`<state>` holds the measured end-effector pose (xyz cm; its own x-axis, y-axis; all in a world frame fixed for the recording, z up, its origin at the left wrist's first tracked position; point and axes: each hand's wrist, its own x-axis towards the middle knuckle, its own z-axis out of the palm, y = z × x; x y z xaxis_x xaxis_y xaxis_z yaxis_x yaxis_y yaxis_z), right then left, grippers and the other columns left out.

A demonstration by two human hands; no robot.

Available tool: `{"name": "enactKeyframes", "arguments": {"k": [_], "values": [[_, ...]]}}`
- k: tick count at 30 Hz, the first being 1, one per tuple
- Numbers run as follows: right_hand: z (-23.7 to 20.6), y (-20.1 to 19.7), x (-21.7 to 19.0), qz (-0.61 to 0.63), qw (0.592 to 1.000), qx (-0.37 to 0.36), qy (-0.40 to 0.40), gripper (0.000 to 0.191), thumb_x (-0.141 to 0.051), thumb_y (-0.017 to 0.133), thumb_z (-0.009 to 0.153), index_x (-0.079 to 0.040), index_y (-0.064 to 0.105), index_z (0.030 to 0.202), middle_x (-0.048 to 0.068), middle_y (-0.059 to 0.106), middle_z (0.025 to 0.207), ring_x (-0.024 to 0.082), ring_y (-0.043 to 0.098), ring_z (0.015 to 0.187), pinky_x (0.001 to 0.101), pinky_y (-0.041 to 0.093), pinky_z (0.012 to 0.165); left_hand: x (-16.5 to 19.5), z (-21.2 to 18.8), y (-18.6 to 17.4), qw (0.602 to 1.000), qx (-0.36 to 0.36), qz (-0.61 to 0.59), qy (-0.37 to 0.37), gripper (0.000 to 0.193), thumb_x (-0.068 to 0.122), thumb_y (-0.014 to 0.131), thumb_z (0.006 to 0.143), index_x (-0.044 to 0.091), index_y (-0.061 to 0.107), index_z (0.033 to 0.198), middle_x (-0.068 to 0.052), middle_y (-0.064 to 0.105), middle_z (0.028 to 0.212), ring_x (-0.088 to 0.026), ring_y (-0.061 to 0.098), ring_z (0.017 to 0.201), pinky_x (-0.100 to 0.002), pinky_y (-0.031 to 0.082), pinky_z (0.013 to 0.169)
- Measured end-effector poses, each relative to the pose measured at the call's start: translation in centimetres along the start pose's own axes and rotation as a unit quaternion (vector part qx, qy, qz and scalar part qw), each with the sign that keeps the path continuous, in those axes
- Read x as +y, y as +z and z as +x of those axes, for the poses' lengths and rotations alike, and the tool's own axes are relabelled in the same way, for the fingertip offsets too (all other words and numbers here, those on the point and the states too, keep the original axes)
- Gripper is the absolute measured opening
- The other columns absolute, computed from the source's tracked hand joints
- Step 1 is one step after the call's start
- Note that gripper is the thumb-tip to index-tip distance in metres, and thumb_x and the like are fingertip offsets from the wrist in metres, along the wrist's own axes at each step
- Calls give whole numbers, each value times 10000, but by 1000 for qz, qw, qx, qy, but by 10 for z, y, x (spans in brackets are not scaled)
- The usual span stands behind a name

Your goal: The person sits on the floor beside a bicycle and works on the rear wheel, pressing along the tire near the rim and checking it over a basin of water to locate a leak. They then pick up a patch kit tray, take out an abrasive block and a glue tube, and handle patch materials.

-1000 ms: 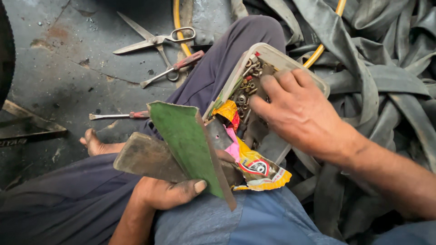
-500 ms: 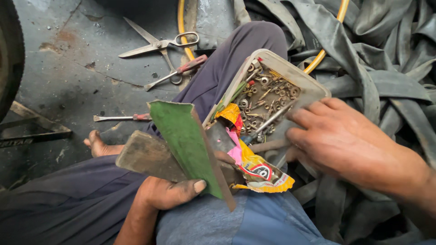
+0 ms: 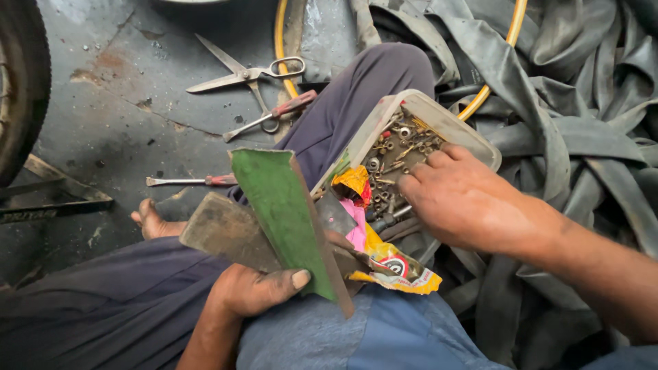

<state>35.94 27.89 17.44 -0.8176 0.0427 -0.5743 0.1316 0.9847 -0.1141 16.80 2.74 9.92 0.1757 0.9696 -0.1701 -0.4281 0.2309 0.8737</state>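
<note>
The right hand [image 3: 473, 199] is back over the plastic tray [image 3: 473, 137] of small metal parts [image 3: 394, 154]. A second ago it had its fingers buried deep among the nuts and valve pieces, then it drew off to the right edge, and now the fingertips are dipping in again at the near right corner, curled and narrow. Whether anything is pinched there, I cannot tell; the fingers hide it.

The tray itself rests tilted on the person's lap against the raised knee, right of centre, holding its place through all of this.

The left hand [image 3: 257, 291] hasn't budged: thumb clamped across a green-faced patch sheet [image 3: 284, 219] and a brownish slab [image 3: 229, 233] beneath it, near the bottom centre. Colourful wrappers [image 3: 384, 257] spill between sheet and tray.

On the concrete floor [image 3: 123, 103] at far left lie scissors [image 3: 247, 72], a red-handled tool [image 3: 271, 116] and a screwdriver [image 3: 192, 181]. Grey inner tubes [image 3: 582, 130] pile up at right.
</note>
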Motion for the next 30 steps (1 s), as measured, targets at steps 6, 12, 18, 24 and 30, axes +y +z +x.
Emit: {"name": "enactKeyframes", "arguments": {"k": [6,12,18,24,30], "values": [[-10,-15,-1,-5,992,122,-13,172,-182,684,698,-130,615,846,81,596,788,315,603,794,473,427,733,-4,-3,-1,1000,21,8,6,618,419,647,945,-33,613,1364,-173,723,1295,-288,702,1215,-427,562,1055],[-47,-31,18,-101,964,199,148,133,-219,705,852,-123,613,843,68,557,799,291,590,813,440,419,753,-9,-4,0,999,22,-27,-26,654,431,670,908,-37,614,1362,-193,733,1269,-300,724,1159,-445,592,999],[-52,-46,17,28,982,146,114,171,-281,712,789,-126,641,780,55,549,760,281,593,761,443,418,686,-10,-2,1,999,31,-43,8,660,448,674,920,-44,596,1354,-199,702,1343,-316,702,1210,-458,577,1029],[-28,-20,12,21,985,168,12,177,-280,707,792,-140,609,744,75,560,782,310,599,764,460,445,683,-6,0,2,999,28,-22,0,663,457,670,919,-38,611,1356,-186,713,1325,-300,706,1206,-447,580,1028],[18,2,-2,69,966,242,55,99,-97,664,770,-76,601,843,113,575,817,336,630,741,474,497,620,-5,-2,3,999,35,-4,-6,654,447,674,922,-29,621,1366,-163,727,1302,-276,700,1211,-427,566,1045]]}}
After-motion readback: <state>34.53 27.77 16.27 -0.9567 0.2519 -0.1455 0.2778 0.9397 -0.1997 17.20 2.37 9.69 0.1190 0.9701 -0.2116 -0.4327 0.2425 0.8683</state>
